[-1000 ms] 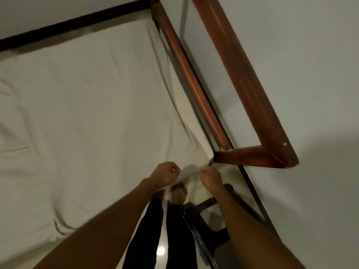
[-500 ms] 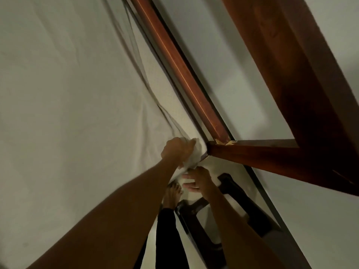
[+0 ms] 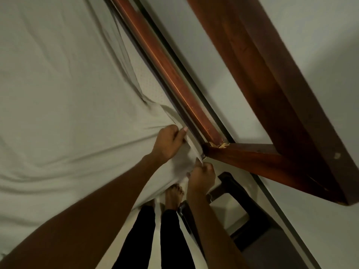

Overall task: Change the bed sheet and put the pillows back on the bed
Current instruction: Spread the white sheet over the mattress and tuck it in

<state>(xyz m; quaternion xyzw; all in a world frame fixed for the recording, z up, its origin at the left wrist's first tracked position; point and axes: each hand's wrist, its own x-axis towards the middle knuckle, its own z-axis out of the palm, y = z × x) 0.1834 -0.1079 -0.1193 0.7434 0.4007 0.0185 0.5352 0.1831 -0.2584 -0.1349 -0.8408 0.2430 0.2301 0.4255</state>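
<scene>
The white bed sheet (image 3: 68,94) lies spread over the bed and fills the left side of the view, creased in long folds that run toward the near right corner. At that corner the left hand (image 3: 168,143) has bunched cloth in its grip, fingers curled into the fabric and thumb laid along the edge. Just below it, the right hand (image 3: 202,176) has a narrow grip on the sheet's hanging corner.

A strip of dotted mattress (image 3: 147,78) shows bare between the sheet's edge and the reddish wooden side rail (image 3: 165,74). This rail runs from the far left down to a joint with chipped wood (image 3: 221,145), where a shorter rail (image 3: 252,158) branches right. A broader dark wooden beam (image 3: 272,84) crosses the right side, against a pale grey wall (image 3: 194,35).

Below the hands, a bare foot (image 3: 172,195) and black trouser legs (image 3: 171,239) stand on a pale floor (image 3: 229,210), beside a dark piece of furniture (image 3: 239,193) too dim to identify.
</scene>
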